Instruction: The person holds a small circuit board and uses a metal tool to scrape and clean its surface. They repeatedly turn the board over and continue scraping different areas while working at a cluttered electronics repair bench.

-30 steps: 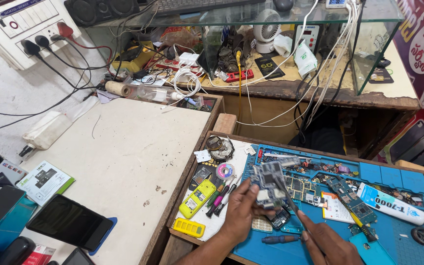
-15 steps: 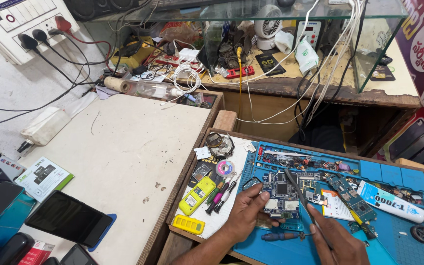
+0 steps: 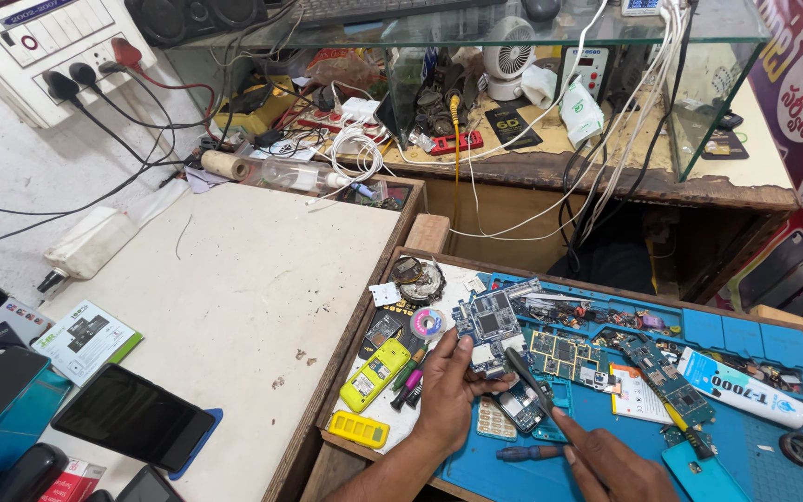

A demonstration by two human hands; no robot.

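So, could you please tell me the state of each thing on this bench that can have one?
Circuit board: bare, held up in left hand.
Probe tool: gripped in right hand, tip near the board.
Black phone: screen dark, lying flat.
Yellow phone: lying flat.
Black plugs: seated in the wall sockets.

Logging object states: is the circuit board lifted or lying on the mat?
Lifted: the left hand holds the circuit board above the blue mat.

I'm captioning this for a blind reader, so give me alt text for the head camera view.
A left hand holds up a small circuit board while the right hand points a thin tool at it, over a blue mat strewn with phone parts. A yellow phone lies beside it.
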